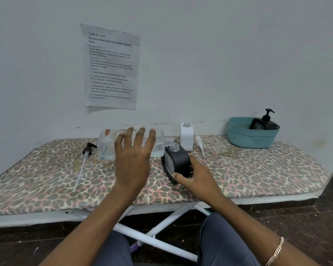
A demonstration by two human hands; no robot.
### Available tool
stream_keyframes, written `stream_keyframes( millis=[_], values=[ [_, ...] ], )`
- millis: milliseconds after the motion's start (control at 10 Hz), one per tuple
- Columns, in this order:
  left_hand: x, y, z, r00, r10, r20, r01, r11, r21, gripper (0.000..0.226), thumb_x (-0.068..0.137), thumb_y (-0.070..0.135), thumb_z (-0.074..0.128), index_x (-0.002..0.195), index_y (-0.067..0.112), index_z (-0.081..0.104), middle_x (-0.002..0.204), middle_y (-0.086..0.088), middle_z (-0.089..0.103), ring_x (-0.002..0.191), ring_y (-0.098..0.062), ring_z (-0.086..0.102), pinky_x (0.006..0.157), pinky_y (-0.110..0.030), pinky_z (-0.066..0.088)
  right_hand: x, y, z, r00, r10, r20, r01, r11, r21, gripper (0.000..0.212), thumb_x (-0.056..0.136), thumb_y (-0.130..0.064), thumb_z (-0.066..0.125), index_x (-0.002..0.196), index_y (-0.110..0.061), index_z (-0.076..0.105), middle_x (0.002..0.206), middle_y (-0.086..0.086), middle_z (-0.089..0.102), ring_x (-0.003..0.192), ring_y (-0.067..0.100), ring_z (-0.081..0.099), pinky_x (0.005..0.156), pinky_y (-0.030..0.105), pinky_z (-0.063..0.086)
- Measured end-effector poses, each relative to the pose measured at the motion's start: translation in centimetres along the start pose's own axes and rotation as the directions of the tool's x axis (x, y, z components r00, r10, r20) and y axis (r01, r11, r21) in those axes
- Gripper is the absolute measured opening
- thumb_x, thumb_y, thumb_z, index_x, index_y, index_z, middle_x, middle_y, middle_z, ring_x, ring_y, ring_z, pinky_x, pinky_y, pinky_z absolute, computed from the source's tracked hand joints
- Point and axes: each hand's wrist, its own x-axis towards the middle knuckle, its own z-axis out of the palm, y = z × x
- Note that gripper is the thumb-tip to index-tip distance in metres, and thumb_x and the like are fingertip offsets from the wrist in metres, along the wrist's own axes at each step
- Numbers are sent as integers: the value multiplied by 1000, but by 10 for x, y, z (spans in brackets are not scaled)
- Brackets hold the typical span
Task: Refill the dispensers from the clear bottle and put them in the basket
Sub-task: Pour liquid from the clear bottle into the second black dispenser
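My left hand (133, 160) grips the clear bottle (108, 143) from above and holds it on its side, neck pointing right. A little clear liquid lies along its lower side. The bottle's mouth meets the open neck of a black dispenser (178, 160), which my right hand (198, 179) holds tilted on the board. Behind it stands a white dispenser (186, 137) with no pump. A white pump (200, 144) lies to its right and a black pump (87, 150) lies left of the bottle. The teal basket (252, 139) at the back right holds another black dispenser (265, 123).
Everything rests on a leopard-print ironing board (258, 169) set against a white wall. A printed sheet (111, 66) is taped to the wall above the bottle. The board's white legs and my knees show below its front edge.
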Motion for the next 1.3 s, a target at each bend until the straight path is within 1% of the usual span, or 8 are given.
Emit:
stream_keyframes(
  millis=[200,400,600,800,900,1100,1200,1300],
  values=[
    [0,0,0,1000,1,2,-1,1000,5,80,73,-7,75,147,17,55,144,-14,60,139,-41,48,113,-56,29,0,0,0,1000,2,0,-2,1000,-12,50,87,-41,75,131,-31,55,110,-17,68,94,-5,64,71,13,52],
    [0,0,1,1000,2,-2,-2,1000,5,80,73,-7,75,147,17,55,144,-14,60,140,-41,47,114,-56,30,0,1,0,1000,-2,2,2,1000,-12,50,87,-41,75,131,-32,55,111,-15,69,96,0,66,80,28,59],
    [0,0,1,1000,2,3,-2,1000,6,81,73,-7,75,147,18,54,145,-14,60,140,-41,47,114,-56,30,0,0,0,1000,-7,-2,7,1000,-28,48,88,-40,76,130,-32,55,110,-16,69,96,-3,64,78,23,57],
    [1,0,1,1000,3,8,-3,1000,12,83,71,-7,76,147,18,54,145,-14,60,140,-41,47,114,-55,29,0,0,0,1000,-3,-2,3,999,-37,49,87,-42,75,131,-31,55,111,-15,69,96,-3,64,79,25,57],
    [1,0,0,1000,2,9,-2,1000,11,82,72,-7,76,147,18,55,145,-14,60,140,-41,47,114,-55,29,0,-1,0,1000,-5,-2,5,1000,-31,49,87,-41,75,131,-32,55,110,-17,69,96,-7,63,77,20,56],
    [0,0,0,1000,2,5,-2,1000,8,81,73,-7,75,147,17,55,145,-14,60,140,-41,47,114,-55,29,0,-1,0,1000,3,-1,-3,999,-34,47,87,-42,75,129,-32,55,108,-16,69,94,-4,64,75,22,56],
    [0,0,0,1000,3,4,-3,1000,8,81,73,-7,75,147,18,55,145,-14,60,140,-41,47,114,-55,29,0,-1,0,1000,6,0,-6,999,-33,48,87,-41,75,129,-32,55,108,-17,68,94,-5,64,73,17,54],
    [0,0,0,1000,3,4,-3,1000,7,80,73,-8,73,148,17,54,145,-14,59,140,-42,47,114,-56,30,0,-1,1,1000,13,3,-13,1000,-19,51,85,-45,74,130,-34,55,109,-16,70,95,-1,66,79,29,60]
  ],
)
